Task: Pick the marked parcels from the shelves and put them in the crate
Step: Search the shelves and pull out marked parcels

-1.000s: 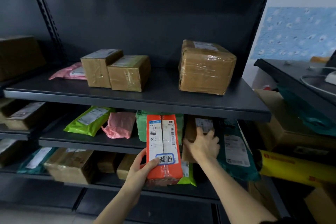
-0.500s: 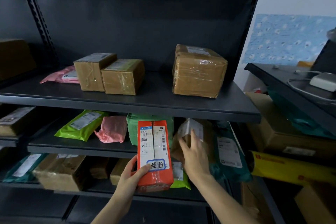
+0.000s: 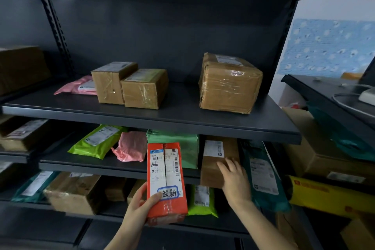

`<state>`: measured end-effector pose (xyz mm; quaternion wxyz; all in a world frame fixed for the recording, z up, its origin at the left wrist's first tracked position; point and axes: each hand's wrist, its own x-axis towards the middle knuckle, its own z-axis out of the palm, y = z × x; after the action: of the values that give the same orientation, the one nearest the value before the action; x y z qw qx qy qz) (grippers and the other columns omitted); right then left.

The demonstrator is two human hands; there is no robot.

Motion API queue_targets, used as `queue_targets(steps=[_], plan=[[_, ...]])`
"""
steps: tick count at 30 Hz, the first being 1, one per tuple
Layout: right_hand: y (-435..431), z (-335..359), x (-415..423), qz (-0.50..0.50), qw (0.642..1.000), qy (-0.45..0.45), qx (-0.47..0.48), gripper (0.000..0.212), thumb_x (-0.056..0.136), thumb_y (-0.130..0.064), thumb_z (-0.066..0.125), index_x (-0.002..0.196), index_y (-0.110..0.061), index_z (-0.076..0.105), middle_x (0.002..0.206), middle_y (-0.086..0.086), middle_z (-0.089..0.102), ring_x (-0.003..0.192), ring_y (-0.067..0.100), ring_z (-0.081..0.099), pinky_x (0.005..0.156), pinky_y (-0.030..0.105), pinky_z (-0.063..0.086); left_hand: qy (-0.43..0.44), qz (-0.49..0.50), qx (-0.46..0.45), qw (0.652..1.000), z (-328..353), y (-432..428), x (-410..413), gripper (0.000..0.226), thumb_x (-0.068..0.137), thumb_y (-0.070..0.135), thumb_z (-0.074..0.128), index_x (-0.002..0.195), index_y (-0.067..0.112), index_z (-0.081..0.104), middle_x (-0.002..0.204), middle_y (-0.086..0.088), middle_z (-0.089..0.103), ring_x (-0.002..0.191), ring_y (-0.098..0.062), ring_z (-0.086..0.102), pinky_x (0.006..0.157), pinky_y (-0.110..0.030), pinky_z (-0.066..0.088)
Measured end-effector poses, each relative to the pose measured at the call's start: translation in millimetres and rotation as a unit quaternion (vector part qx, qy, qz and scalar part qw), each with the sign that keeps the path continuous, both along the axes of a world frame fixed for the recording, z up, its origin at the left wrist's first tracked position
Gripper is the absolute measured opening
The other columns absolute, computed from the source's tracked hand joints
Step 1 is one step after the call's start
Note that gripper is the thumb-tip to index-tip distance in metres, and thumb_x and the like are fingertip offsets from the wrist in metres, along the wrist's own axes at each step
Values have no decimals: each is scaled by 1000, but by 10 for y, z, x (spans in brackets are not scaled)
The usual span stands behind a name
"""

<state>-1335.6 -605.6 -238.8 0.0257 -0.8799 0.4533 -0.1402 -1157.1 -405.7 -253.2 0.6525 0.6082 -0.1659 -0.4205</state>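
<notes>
Orange parcel (image 3: 166, 178) stands upright in the left hand (image 3: 142, 205). The thumb lies across its front, at the edge of a handwritten label (image 3: 169, 192) boxed in blue, and the fingers curl round behind its lower part. The hand holds it in the air in front of the middle shelf (image 3: 91, 165).

The right hand (image 3: 235, 180) lies with fairly straight fingers on the front of a brown box (image 3: 215, 160), touching it rather than gripping it. That box stands at the front edge of the middle shelf, between a green box (image 3: 178, 148) and a teal bag (image 3: 261, 174) that leans on its right.

Further left on the same shelf lie a crumpled pink bag (image 3: 132, 146) and a lime bag (image 3: 97, 140).

The top shelf (image 3: 142, 119) carries two small cartons (image 3: 129, 87) touching side by side, a pink mailer (image 3: 79, 87) behind them to the left, and a big taped carton (image 3: 229, 83) well apart on the right.

On the bottom shelf (image 3: 213, 227) a lime pouch (image 3: 200, 199) shows just right of the orange parcel, with a blurred carton (image 3: 75, 191) and a dark teal pouch (image 3: 34, 184) further left.

A yellow parcel (image 3: 328, 195) lies on the stack to the right of the rack.
</notes>
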Motion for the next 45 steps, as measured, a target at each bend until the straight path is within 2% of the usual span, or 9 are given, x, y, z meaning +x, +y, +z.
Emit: queue_targets(steps=[9,15,18,22,26,29,35,41,45], plan=[[143,78,368,-12,999,-23,-40,54,90,-9,52,142,-16,38,153,5,30,143,20,21,119,37,6,9,72,-16,997,-2,326,511,47,83,12,66,127,16,50,108,-17,69,93,-35,69,76,-44,55],[484,119,1073,-10,953,-257,163,56,96,-8,46,147,-10,23,154,4,26,139,16,31,107,16,21,2,89,-5,996,92,266,1093,53,82,22,69,130,19,46,107,-15,68,93,-34,67,81,-48,55],[415,180,1304,-105,923,-301,217,66,93,-13,53,148,-8,16,155,11,21,129,25,46,103,27,40,-2,62,0,998,143,99,1376,59,80,25,70,134,20,45,109,-15,67,92,-34,68,78,-47,56],[148,231,1427,-164,890,-339,255,76,90,-17,59,149,-7,11,157,9,14,143,25,21,117,35,22,8,19,7,1000,155,-129,1649,59,80,22,72,134,20,47,104,-16,70,80,-31,72,60,-36,57],[123,163,1498,-180,843,-399,314,79,88,-16,63,150,-15,14,157,2,17,143,22,21,115,37,22,34,-22,16,999,124,-258,1797,43,77,14,73,117,21,60,83,-12,76,67,-27,73,49,-30,56],[225,71,1486,-184,828,-423,318,75,87,-11,63,148,-17,20,155,3,24,141,23,26,114,39,26,54,-32,25,998,73,-234,1857,29,79,15,71,105,23,63,79,-9,76,65,-25,73,49,-30,56],[509,40,1390,-176,812,-464,308,65,87,0,60,144,-12,30,147,7,39,137,22,33,110,36,30,61,-65,28,996,68,-6,1866,39,81,21,69,119,23,59,97,-13,75,84,-31,71,65,-39,56],[857,15,1179,-174,820,-466,284,54,86,-2,61,135,-11,40,136,8,47,130,22,41,108,42,37,40,-73,35,996,71,361,1746,46,83,19,68,126,22,53,99,-13,75,91,-34,70,72,-42,56],[929,184,1125,-142,912,-361,137,68,83,-17,68,142,-17,33,144,12,34,134,27,35,110,36,30,13,-74,42,996,145,531,1693,49,81,23,70,126,23,52,94,-11,76,85,-30,72,70,-40,56]])
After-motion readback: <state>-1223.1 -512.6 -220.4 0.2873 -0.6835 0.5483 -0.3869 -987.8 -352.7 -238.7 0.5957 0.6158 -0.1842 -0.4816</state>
